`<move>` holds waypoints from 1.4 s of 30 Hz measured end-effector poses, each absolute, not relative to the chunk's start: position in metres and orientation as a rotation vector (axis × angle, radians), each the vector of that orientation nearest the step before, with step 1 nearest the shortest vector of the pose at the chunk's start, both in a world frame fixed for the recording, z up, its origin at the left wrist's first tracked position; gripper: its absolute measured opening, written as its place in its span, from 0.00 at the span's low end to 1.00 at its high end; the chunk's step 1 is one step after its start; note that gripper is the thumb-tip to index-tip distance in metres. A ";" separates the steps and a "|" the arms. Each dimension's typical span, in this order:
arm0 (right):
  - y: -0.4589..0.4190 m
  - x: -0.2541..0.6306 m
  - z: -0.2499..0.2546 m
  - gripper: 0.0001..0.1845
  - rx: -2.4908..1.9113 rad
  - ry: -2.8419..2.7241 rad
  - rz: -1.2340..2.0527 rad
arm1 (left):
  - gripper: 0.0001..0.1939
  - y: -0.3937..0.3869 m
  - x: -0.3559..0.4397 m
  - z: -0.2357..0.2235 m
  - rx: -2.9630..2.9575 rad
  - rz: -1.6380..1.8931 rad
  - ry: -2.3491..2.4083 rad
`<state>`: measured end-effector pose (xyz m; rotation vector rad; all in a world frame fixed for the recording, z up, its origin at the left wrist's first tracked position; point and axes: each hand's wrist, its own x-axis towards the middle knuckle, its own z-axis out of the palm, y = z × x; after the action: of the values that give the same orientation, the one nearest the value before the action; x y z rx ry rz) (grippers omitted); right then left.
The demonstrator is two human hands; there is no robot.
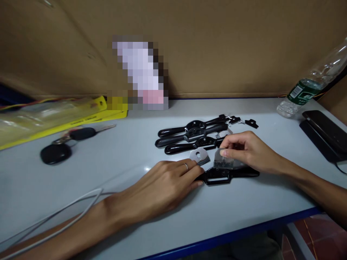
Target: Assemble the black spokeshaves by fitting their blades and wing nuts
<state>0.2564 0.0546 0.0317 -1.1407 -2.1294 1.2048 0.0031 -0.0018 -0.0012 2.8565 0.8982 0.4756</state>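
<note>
- The left hand (165,184) lies flat on the table (130,155), fingers extended, pinning one end of a black two-handled tool body (222,176).
- The right hand (249,150) pinches a thin grey blade (226,161) between thumb and fingers, resting it on the middle of that body.
- The step looks like seating the blade; next it needs aligning squarely.
- Behind the body lie three more black bodies (192,135) and a loose blade (200,156).

A pale table (81,224) with blue edging stands against brown cardboard walls (217,43).
</note>
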 end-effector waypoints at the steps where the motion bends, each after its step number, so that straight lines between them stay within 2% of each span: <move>1: 0.054 0.256 0.031 0.08 -1.145 -2.137 1.197 | 0.14 -0.002 0.003 -0.001 2.859 0.476 0.897; 5: 0.054 0.255 0.032 0.08 -1.145 -2.134 1.135 | 0.14 -0.001 0.003 -0.001 2.875 0.492 0.893; 9: 0.054 0.256 0.032 0.08 -1.096 -2.137 1.252 | 0.14 -0.001 0.003 0.000 2.861 0.485 0.909; 14: 0.052 0.254 0.028 0.08 -1.099 -2.202 0.972 | 0.13 -0.002 0.003 -0.002 2.842 0.472 0.910; 19: 0.050 0.252 0.030 0.07 -1.081 -2.047 1.254 | 0.13 -0.002 0.003 -0.001 2.848 0.496 0.901; 26: 0.049 0.252 0.031 0.08 -1.079 -2.017 1.405 | 0.14 -0.002 0.003 -0.001 2.854 0.468 0.897; 32: 0.042 0.249 0.026 0.09 -1.034 -2.374 1.174 | 0.16 -0.002 0.004 -0.001 2.854 0.495 0.898; 42: 0.042 0.247 0.032 0.09 -1.123 -2.388 1.200 | 0.14 -0.004 0.007 0.004 2.944 0.531 0.904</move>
<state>0.2472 0.0419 0.0317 -1.1231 -2.3876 1.1996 0.0073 -0.0035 0.0042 2.9441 0.9040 0.5310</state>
